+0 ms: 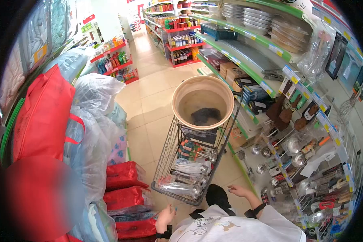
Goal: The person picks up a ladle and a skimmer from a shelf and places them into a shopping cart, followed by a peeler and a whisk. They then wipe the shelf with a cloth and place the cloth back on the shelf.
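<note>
While both hands are off the cart, left hand loosely curled, right hand part-open, no grip visible, packaged utensils lie inside mid-frame, tub at its upper end. Best: steer evenly, slowly; keep tub clear of shelves at right.

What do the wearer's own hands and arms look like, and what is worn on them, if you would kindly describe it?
Both hands are bare, with no gloves. The left hand has a broad black band at the wrist, and the right hand has a similar black band. The right sleeve is plain white, loose and short, leaving the forearm uncovered.
</note>
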A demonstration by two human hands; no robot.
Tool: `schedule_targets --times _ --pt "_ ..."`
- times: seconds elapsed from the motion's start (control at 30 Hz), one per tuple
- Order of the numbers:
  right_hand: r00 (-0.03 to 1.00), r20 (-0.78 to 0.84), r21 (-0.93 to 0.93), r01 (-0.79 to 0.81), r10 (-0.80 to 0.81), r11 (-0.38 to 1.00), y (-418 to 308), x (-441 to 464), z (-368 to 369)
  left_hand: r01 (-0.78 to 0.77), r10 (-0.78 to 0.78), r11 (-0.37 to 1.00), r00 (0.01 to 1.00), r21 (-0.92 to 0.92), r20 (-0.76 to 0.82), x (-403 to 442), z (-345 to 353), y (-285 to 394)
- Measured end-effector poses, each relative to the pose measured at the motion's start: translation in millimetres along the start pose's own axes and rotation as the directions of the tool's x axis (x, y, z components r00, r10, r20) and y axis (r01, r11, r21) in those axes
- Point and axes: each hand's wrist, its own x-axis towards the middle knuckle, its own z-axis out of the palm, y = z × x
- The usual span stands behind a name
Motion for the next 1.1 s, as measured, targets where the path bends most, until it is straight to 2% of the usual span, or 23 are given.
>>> schedule_targets --times 0.43,0.6,0.93,1.0,1.1 --pt "1.000 0.003 -0.018 0.030 -0.030 0.999 -4.0 6.3 12.0 0.010 -0.010 1.000 1.000 -0.007 -0.002 -3.4 -0.3 -14.7" --pt "1.000 0.004 0.046 0.029 -0.029 0.999 -3.2 1.4 14.9 0.009 -0.009 1.000 1.000 0.003 0.027 -3.0 2.9 -19.8" --pt "1.000 0.021 0.050 0.002 -0.003 0.999 -27.1 -14.6 9.1 -0.006 0.006 1.000 1.000 0.022 -0.006 -3.6 5.4 -16.1" --pt "0.999 0.020 0.091 0.034 -0.036 0.995 -29.2 -16.0 9.3 0.006 -0.006 1.000 1.000 0.006 0.001 -4.6 3.0 -11.8" --pt "1.000 0.028 0.050 0.010 -0.011 0.999 -29.6 -14.7 8.9 -0.004 0.004 1.000 1.000 0.013 -0.014 -3.4 4.0 -12.6"
